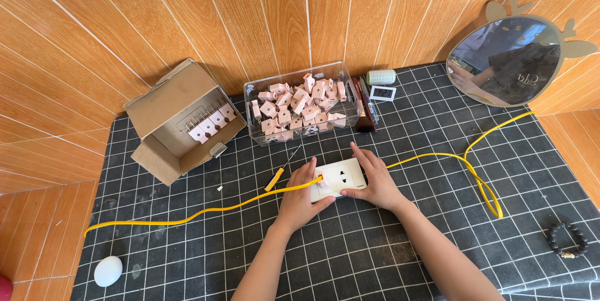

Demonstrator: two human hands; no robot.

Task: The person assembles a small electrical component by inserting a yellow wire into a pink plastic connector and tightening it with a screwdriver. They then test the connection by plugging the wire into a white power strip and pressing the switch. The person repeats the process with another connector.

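Both hands clamp the white socket plate [339, 178], left hand [302, 193] pressing a pink plug [325, 186] into it; beyond the grip, clear bin [302, 104] remains full, few plugs sit in cardboard box [181, 120].

At the centre of the frame a socket plate [339, 178] is held flat on the surface [387, 257] between the left hand [301, 196] and the right hand [374, 180], with a cable [206, 211] laid across the surface from lower left to right. Above the plate a clear box [302, 102] filled with small plugs [299, 106] is set against the wall, a cardboard box [181, 120] being placed to its left and a screwdriver [279, 172] between them. A mirror [507, 57] is leaned at upper right, a bracelet [567, 240] is laid at lower right, and an egg-shaped object [108, 270] at lower left.
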